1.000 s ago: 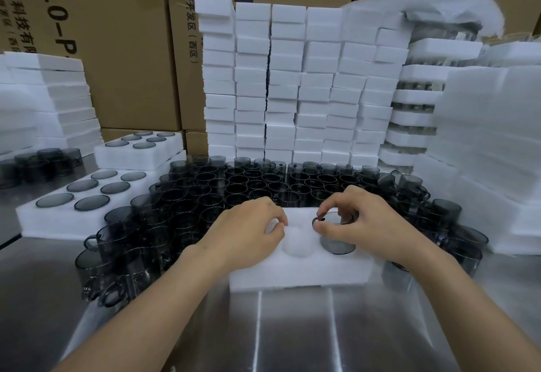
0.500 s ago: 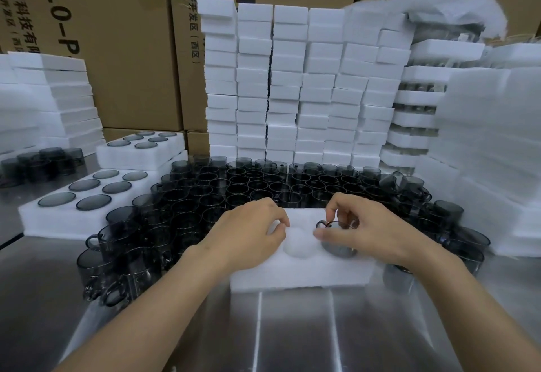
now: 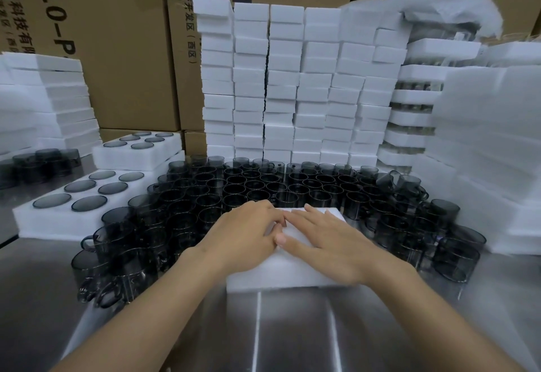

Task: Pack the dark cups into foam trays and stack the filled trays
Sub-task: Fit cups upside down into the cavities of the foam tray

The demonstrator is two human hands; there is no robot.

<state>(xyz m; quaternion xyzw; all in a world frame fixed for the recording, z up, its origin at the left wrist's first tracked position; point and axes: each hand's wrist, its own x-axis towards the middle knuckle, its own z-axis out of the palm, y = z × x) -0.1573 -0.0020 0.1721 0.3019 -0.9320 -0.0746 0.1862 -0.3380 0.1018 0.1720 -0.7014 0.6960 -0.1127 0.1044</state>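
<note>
At frame centre, white foam tray (image 3: pixel 281 272) is hemmed by dark translucent cups (image 3: pixel 263 184) on three sides, with bare steel table (image 3: pixel 292 327) below. Left hand (image 3: pixel 246 237) and right hand (image 3: pixel 330 242) press it, fingers flat; the right's earlier cup pinch is released.

Matt white foam tray (image 3: pixel 292 276), glossy metal tabletop (image 3: pixel 292 327)

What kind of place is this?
Probably a packing room or warehouse: dozens of dark see-through cups crowd a shiny metal table, with tall stacks of white foam trays and big brown cardboard boxes behind.
</note>
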